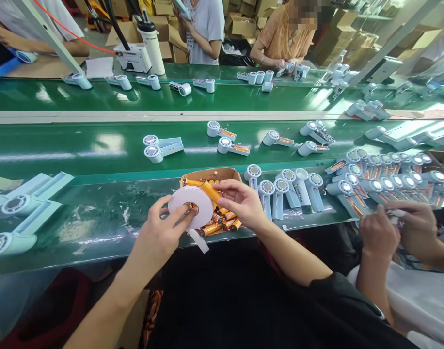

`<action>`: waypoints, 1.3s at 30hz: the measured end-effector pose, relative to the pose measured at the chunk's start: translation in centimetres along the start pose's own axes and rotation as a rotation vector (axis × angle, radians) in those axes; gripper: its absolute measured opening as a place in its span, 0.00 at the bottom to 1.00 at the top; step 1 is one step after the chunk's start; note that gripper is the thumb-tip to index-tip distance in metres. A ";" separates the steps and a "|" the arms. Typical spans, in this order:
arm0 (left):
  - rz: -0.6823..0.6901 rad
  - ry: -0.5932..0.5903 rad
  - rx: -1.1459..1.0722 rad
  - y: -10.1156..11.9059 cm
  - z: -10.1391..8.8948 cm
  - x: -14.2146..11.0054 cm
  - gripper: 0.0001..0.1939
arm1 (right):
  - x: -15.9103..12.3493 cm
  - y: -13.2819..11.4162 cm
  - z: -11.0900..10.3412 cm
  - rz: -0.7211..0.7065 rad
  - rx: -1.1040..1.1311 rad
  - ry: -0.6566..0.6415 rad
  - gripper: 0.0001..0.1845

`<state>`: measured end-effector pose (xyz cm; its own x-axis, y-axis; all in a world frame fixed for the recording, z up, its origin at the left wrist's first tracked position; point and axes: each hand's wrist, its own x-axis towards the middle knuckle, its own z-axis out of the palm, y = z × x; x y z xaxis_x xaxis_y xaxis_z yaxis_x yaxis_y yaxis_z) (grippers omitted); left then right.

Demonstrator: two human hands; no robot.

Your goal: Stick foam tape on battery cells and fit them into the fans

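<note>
My left hand (164, 232) grips a white roll of tape (203, 201), with fingers in its core and a loose strip hanging down at the front. Between the fingertips of my right hand (244, 201) is an orange battery (210, 191), close to the roll's upper right edge. Both hands are over a cardboard box (227, 173) at the bench's front edge. Inside it lie several more orange batteries (222, 220) with thin wires, partly hidden by the roll and my hands.
Light-blue handheld fan housings (267, 194) stand in rows to the right, and others (22, 206) lie at left. Fan parts rest on the green conveyor belt (109, 140) ahead. A co-worker's hands (382, 232) work at the right; other people (207, 29) are across the line.
</note>
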<state>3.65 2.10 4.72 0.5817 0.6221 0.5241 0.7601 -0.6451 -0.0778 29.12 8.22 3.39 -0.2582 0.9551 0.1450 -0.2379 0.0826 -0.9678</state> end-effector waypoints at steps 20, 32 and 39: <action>-0.104 -0.484 -0.636 -7.1 4.5 8.4 0.22 | 9.3 -1.7 -9.5 -0.309 -0.024 0.522 0.28; -0.418 -0.870 -0.116 -26.4 16.1 18.8 0.10 | 10.1 -1.6 -8.8 -0.225 -0.075 0.413 0.26; -0.251 -0.860 -0.278 -27.4 20.0 22.9 0.09 | 24.6 2.0 -5.9 -0.131 -0.527 0.034 0.21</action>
<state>1.91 42.89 1.87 0.5087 0.8001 -0.3181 0.8606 -0.4612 0.2162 27.82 33.58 3.86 -0.2252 0.9353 0.2729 0.2379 0.3244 -0.9155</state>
